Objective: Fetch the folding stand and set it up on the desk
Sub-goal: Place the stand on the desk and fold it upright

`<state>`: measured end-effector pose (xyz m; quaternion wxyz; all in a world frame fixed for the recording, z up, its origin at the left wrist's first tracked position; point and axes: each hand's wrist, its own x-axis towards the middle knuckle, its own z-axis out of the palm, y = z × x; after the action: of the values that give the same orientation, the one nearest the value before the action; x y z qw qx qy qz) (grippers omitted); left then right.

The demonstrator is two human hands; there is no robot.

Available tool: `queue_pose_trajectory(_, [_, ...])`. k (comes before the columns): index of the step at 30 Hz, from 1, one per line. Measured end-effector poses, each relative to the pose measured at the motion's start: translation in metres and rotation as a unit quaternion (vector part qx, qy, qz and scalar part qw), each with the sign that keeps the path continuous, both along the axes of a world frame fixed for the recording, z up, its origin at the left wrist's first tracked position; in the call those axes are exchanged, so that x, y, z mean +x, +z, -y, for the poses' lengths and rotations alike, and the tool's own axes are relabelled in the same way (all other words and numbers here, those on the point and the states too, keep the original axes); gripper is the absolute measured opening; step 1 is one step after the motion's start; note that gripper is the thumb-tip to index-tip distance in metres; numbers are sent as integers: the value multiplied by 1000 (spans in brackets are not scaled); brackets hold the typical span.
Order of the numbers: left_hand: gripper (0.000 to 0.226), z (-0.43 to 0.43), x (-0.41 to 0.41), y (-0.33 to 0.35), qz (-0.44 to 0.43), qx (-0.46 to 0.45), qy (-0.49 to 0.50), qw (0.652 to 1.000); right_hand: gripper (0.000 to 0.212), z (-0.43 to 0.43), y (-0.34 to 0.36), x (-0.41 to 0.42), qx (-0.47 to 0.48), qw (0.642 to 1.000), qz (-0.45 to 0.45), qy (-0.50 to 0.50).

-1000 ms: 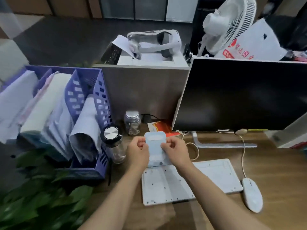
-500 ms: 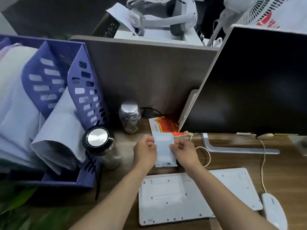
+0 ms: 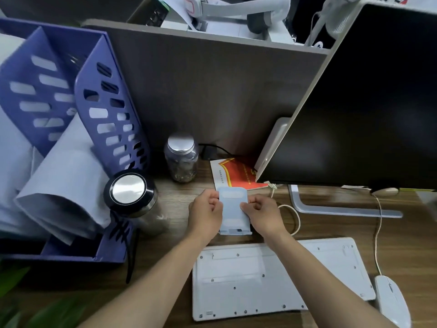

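**Both hands on the stand, just behind the keyboard**

Between the keyboard [image 3: 279, 278] and the red-and-white booklet [image 3: 233, 172], we hold the pale blue folding stand [image 3: 233, 210] with both hands. Our left hand [image 3: 205, 213] grips its left edge, fingers curled in and thumb pressed on the front face; our right hand [image 3: 262, 213] does the same on the right edge — so both sets of fingers are closed onto the stand. Its panel leans back away from us, and the small lip at its lower end sits at or just above the wooden desk [image 3: 331, 228]; we cannot tell whether it actually touches the surface.

The keyboard lies upside down, its white underside with small screws facing up, just in front of the stand. A white mouse [image 3: 390, 301] rests beside the keyboard's right end, its cable running up toward the monitor [image 3: 366, 110], whose flat foot [image 3: 343, 209] stretches across the desk to the right of our hands.

To the left stand two jars — a small one with a silver lid [image 3: 181, 157] near the partition [image 3: 212, 91], and a larger one with a black-rimmed lid [image 3: 131, 195] closer to us, next to the purple file rack [image 3: 111, 110] stuffed with papers.
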<state>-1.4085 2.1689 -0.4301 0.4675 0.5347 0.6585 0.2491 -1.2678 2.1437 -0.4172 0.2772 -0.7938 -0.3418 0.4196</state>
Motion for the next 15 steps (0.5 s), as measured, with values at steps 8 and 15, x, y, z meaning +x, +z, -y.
queue_pose_trajectory(8, [65,4,-41,10,-247,154,-332,897,109,-5,42,7,-22,892,215,398])
queue_pose_trajectory(15, [79,-6,-49,-1,-309,135,-444,830,109,-26,45,-10,-29,780,334,528])
